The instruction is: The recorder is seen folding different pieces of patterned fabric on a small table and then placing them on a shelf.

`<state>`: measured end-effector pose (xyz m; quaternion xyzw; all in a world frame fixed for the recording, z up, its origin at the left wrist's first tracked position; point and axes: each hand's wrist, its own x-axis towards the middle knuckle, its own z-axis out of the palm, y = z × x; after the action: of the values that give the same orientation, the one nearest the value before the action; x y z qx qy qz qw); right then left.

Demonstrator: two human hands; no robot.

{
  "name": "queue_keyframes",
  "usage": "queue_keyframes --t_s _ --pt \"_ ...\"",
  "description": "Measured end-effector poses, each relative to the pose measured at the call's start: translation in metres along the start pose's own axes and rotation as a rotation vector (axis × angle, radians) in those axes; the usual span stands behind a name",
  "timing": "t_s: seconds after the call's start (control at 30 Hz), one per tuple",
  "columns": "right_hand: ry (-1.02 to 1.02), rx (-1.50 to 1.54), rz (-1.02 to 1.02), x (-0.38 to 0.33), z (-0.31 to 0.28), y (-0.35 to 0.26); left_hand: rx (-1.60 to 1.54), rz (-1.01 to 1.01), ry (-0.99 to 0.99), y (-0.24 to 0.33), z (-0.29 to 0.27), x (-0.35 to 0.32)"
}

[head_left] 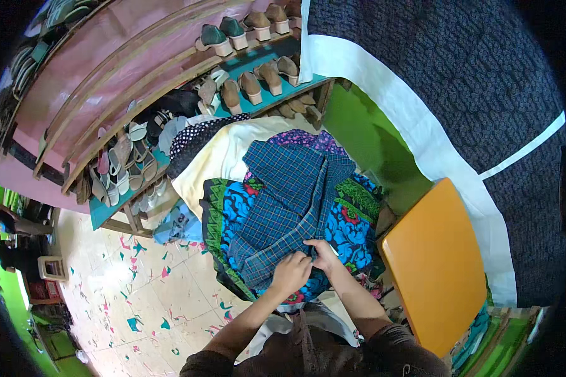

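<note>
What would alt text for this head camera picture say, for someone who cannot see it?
Seen from above, a person's left hand and right hand pinch the near edge of a blue plaid shirt spread over bright floral cloth. A shoe rack stands behind, an orange stool at right.

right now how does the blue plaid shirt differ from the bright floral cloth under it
The blue plaid shirt is checked in dark blue; the floral cloth has big blue, red and green motifs. The shirt lies on top, pinched by both the left hand and right hand; the cloth lies untouched beneath. Both are fabric.
</note>
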<state>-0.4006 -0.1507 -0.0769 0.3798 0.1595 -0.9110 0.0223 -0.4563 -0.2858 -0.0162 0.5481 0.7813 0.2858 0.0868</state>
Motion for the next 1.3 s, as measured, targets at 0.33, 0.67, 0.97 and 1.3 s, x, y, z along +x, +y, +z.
queue_keyframes --t_s 0.33,0.67,0.97,1.3 --pt "-0.014 -0.022 -0.112 -0.026 -0.009 0.012 0.045 -0.28 -0.104 -0.032 0.004 -0.012" --pt "-0.258 0.176 -0.334 -0.124 -0.023 0.054 -0.131 -0.083 -0.03 0.009 -0.045 -0.046" --pt "-0.151 0.222 -0.774 -0.264 -0.053 0.032 -0.495 0.007 0.028 0.072 -0.075 -0.015" --pt "-0.029 0.294 -1.297 -0.457 -0.139 0.02 -1.152 0.027 -0.186 0.212 -0.056 0.051"
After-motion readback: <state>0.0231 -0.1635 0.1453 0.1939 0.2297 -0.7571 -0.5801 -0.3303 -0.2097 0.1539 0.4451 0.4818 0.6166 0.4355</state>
